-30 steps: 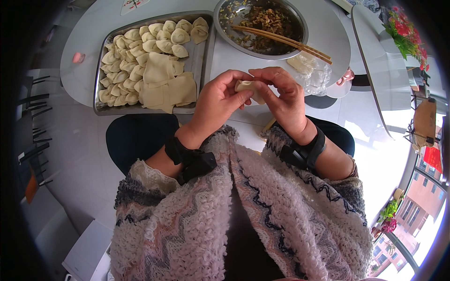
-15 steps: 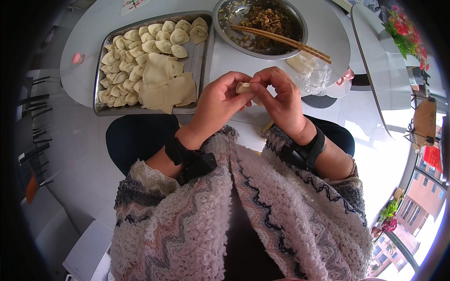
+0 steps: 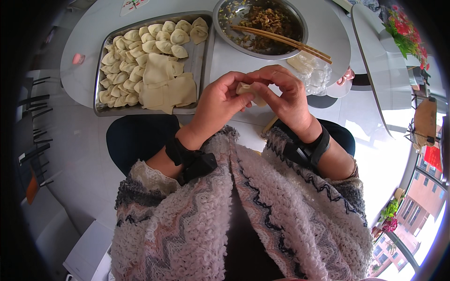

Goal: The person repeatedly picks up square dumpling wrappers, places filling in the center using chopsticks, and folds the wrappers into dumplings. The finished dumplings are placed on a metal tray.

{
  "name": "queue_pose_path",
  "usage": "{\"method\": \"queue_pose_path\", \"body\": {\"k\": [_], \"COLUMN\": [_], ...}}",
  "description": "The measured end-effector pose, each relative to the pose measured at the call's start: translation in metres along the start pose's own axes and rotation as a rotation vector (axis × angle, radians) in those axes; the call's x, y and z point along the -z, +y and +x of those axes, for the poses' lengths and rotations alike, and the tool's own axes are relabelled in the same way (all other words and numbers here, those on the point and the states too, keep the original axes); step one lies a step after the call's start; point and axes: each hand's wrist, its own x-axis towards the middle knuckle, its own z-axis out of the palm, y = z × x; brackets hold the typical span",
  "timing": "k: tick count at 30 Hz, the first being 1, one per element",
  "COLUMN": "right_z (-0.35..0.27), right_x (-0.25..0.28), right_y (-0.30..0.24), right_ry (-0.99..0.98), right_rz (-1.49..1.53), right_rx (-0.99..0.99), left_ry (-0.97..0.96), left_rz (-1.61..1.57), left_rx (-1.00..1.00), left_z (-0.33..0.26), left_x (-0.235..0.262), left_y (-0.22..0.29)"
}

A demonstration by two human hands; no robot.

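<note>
Fingers [image 3: 243, 93] pinching dumpling [image 3: 248, 90], both hands

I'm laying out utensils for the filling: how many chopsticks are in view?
2. Both chopsticks lie side by side across the metal bowl of filling, tips over the bowl's left side, handles past its right rim above the plastic bag. None seems hidden.

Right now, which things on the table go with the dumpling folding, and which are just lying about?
In use: dumpling pinched by left hand and right hand; tray of dumplings and wrappers; filling bowl; chopsticks.

Lying about: plastic bag; flowers.
</note>
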Motion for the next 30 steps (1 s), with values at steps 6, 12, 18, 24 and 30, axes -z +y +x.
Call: {"method": "queue_pose_path", "body": {"k": [6,12,18,24,30], "right_z": [-0.0023,-0.0030,-0.0054,-0.0030,-0.0033], "right_x": [-0.0032,-0.0031,-0.0063,-0.0048,-0.0047], "right_y": [0.0008,0.0002,0.0012,0.0015,0.0003], "right_ry": [-0.017,-0.044,-0.062,-0.044,-0.018], "right_rz": [-0.010,-0.076,-0.114,-0.037,-0.058], "right_rx": [-0.024,-0.022,-0.001,0.012,-0.001], "left_ry": [-0.025,-0.020,-0.014,0.017,0.014], "left_rz": [0.003,0.015,0.010,-0.002,-0.023], "left_rx": [-0.001,0.004,0.014,-0.017,-0.019], "left_z": [0.0000,-0.0001,0.0002,0.0012,0.0007], "left_x": [0.0007,0.0002,-0.0009,-0.0022,-0.0022], "left_y": [0.0001,-0.0011,-0.0017,-0.0024,-0.0011]}}
